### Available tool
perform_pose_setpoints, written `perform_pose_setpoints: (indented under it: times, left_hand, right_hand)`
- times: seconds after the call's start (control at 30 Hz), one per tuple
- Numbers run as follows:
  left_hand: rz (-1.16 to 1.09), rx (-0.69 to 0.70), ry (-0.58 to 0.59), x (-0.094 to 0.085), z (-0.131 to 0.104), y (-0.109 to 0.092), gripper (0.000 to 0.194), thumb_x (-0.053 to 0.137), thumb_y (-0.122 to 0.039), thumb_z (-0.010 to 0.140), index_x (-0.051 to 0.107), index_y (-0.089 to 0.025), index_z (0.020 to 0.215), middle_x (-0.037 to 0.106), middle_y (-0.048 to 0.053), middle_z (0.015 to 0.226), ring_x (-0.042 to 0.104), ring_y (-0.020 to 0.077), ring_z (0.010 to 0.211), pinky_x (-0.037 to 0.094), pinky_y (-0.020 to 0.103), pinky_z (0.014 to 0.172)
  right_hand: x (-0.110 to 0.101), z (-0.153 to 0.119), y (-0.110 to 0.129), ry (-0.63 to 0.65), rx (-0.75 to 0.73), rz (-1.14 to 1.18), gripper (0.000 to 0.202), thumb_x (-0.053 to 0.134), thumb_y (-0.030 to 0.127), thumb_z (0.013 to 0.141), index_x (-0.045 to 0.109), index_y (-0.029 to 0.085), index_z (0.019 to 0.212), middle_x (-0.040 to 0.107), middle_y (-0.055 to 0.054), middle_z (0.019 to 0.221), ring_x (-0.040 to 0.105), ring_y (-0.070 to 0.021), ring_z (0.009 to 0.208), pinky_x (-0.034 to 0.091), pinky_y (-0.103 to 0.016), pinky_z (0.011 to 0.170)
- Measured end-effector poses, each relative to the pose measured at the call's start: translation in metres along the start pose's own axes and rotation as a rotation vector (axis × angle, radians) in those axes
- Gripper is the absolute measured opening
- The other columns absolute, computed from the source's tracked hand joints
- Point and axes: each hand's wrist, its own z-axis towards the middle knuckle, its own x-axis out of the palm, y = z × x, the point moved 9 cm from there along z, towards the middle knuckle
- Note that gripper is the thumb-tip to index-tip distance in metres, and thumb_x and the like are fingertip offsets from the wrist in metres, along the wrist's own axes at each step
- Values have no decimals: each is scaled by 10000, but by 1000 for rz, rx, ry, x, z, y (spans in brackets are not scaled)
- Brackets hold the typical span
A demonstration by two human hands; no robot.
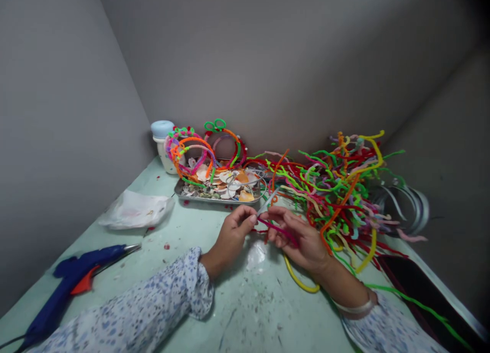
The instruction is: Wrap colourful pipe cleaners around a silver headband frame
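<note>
Over the middle of the table, my left hand pinches the near end of a thin, pale, flat band that looks like a bare headband. A magenta pipe cleaner meets the band at those fingertips. The fingers of my right hand are bent around this pipe cleaner, which crosses the palm. Part of the band is hard to make out against the clutter behind it. Below the right hand, a yellow pipe cleaner curves on the table.
A metal tray of shells holds pipe-cleaner-wrapped headbands. To the right lies a big heap of coloured pipe cleaners, beside bare headbands and a dark flat device. Leftward are a blue glue gun, a plastic bag and a lidded jar.
</note>
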Motion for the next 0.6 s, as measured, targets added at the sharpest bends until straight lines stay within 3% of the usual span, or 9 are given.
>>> perform_pose_setpoints:
  times: [0.1, 0.23, 0.33, 0.6]
  left_hand:
    - [-37, -37, -23, -2, 1, 3, 150, 593, -332, 851, 559, -187, 837, 486, -17, 707, 423, 110, 620, 371, 252, 599]
    - [-52, -44, -17, -1, 2, 2, 162, 602, -338, 835, 548, -187, 812, 484, -12, 711, 420, 114, 634, 367, 255, 607]
    - [-40, -43, -8, 0, 2, 1, 191, 602, -364, 831, 538, -187, 797, 488, -8, 709, 433, 121, 647, 378, 259, 621]
    - [115, -14, 189, 18, -5, 1, 203, 593, -358, 858, 573, -161, 817, 508, -11, 705, 429, 113, 643, 350, 252, 618]
  right_hand:
    - [-4, 2, 1, -36, -30, -16, 277, 672, 361, 804, 705, 249, 1056, 698, -61, 1135, 648, -139, 686, 477, -210, 485]
    - [-6, 6, 2, -39, -67, -13, 261, 652, 403, 807, 735, 218, 973, 707, -72, 1040, 650, -196, 860, 552, -301, 699]
    - [-9, 7, 1, -42, -86, -2, 268, 657, 426, 806, 742, 214, 947, 708, -67, 979, 642, -202, 870, 538, -347, 810]
    - [-22, 6, 4, -180, -152, -8, 294, 822, 348, 676, 736, 216, 924, 680, 2, 771, 576, -103, 594, 492, -215, 586]
